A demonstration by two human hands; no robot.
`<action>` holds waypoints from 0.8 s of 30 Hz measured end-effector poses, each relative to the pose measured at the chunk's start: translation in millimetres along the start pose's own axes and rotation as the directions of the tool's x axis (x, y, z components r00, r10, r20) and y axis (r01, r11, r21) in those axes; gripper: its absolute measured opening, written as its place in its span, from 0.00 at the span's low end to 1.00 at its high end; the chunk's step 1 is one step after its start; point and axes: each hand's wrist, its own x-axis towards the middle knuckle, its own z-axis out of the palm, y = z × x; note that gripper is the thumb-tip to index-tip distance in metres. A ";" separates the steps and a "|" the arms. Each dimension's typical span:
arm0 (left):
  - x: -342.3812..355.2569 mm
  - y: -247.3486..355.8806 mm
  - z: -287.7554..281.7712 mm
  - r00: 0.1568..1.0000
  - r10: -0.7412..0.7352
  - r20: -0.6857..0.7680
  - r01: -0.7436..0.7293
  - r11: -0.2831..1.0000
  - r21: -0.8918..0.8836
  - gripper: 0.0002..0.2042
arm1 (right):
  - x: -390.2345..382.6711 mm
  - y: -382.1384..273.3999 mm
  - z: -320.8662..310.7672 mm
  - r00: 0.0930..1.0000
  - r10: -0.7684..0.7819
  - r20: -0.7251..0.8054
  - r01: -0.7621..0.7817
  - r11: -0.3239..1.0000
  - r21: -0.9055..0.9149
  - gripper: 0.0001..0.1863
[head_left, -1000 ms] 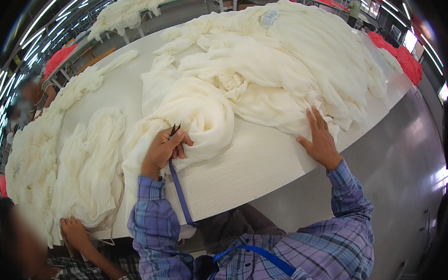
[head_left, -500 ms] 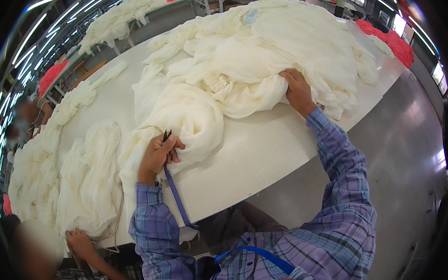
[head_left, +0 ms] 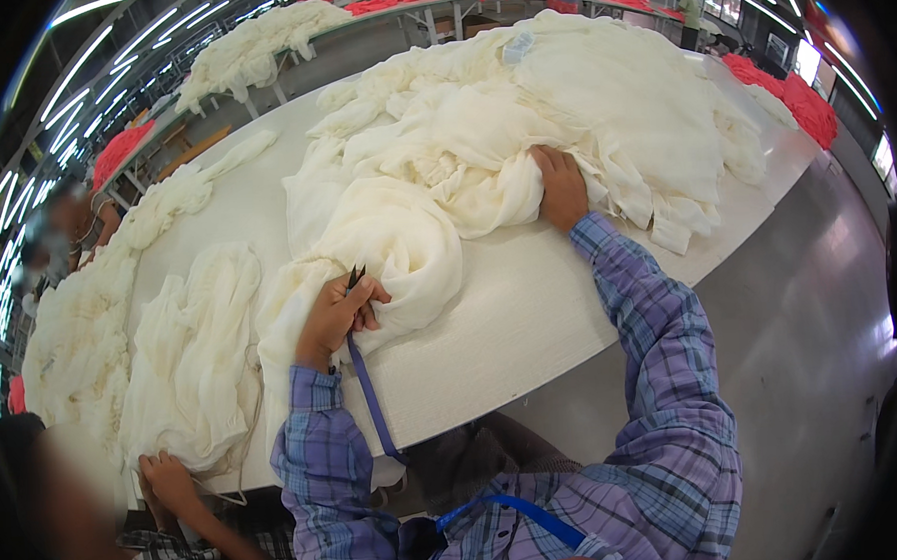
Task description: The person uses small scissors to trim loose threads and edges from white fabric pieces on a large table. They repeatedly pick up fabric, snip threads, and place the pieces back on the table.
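Note:
My left hand [head_left: 342,320] is closed around small black thread snips [head_left: 357,275] with a blue strap [head_left: 376,408] hanging down over the table edge, and rests on a coiled cream fabric bundle [head_left: 408,262]. Up and to the right, my right hand [head_left: 559,185] grips part of a big, crumpled cream fabric heap [head_left: 621,102], its fingertips partly hidden in the folds. A pale blue tag [head_left: 518,47] lies on the heap. Both rest on the white table [head_left: 502,348].
A co-worker's hand [head_left: 167,482] holds a cream garment bundle [head_left: 187,361] at lower left. More cream fabric [head_left: 72,356] runs along the left side, with people [head_left: 86,221] beyond. Red fabric [head_left: 806,104] lies at upper right. Other tables with cream and red cloth stand behind.
My right hand has moved forward and left from lying spread near the right of the heap and has closed on the fabric. My left hand keeps its hold on the snips.

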 end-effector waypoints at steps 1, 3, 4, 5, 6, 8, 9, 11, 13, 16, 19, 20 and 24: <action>-0.8 2.8 1.5 1.000 0.003 0.003 -0.003 1.000 0.007 0.19 | -3.5 -6.4 -7.5 1.000 -0.009 0.000 0.009 0.998 0.060 0.31; -0.8 3.0 5.4 1.000 0.020 -0.010 -0.020 1.000 0.011 0.19 | -14.0 -18.4 -29.7 0.991 -0.096 0.091 0.094 0.995 0.025 0.38; -0.4 -0.5 3.3 1.000 0.028 -0.015 -0.028 1.000 0.013 0.19 | -17.5 -25.3 -46.9 0.958 -0.067 0.278 0.069 0.998 0.000 0.43; -0.2 -3.6 0.3 0.999 0.036 -0.020 -0.036 0.999 0.015 0.19 | -16.9 -23.0 -48.0 0.957 -0.069 0.283 0.079 0.997 -0.025 0.44; -0.1 -3.4 0.6 0.999 0.040 -0.020 -0.039 0.999 0.024 0.19 | -19.7 -18.4 -50.5 0.954 -0.063 0.293 0.083 0.995 -0.056 0.44; -0.5 -3.9 4.3 0.998 0.046 -0.037 -0.046 0.999 0.006 0.19 | -22.3 0.6 -49.0 0.969 -0.056 0.241 0.084 0.991 -0.107 0.46; 0.4 -3.8 4.9 0.997 0.053 -0.050 -0.054 0.999 -0.002 0.19 | -23.6 12.5 -46.9 0.971 -0.014 0.241 0.057 0.983 -0.174 0.46; 2.2 -2.5 5.2 0.999 0.044 -0.024 -0.044 0.999 0.008 0.19 | -24.6 33.8 -45.7 0.973 0.063 0.224 0.007 0.954 -0.299 0.46; 2.0 -3.1 5.0 0.998 0.053 -0.024 -0.053 0.998 0.015 0.19 | -24.2 45.3 -46.1 0.977 0.094 0.190 -0.039 0.961 -0.275 0.44; 2.4 -5.3 4.6 0.998 0.048 -0.042 -0.048 0.999 -0.004 0.20 | -25.7 64.8 -39.2 0.976 0.156 0.155 -0.099 0.942 -0.320 0.39; 2.0 -5.9 2.6 0.997 0.043 -0.057 -0.044 0.999 -0.007 0.20 | -23.4 79.6 -30.6 0.967 0.218 0.132 -0.155 0.914 -0.376 0.34; 2.2 -6.2 2.2 0.997 0.046 -0.059 -0.047 0.999 -0.006 0.20 | -23.5 84.2 -30.1 0.963 0.235 0.134 -0.168 0.906 -0.388 0.33; -0.6 -3.7 6.7 0.996 0.062 -0.070 -0.065 0.997 -0.036 0.20 | -26.3 105.5 -23.1 0.967 0.232 0.102 -0.169 0.891 -0.421 0.29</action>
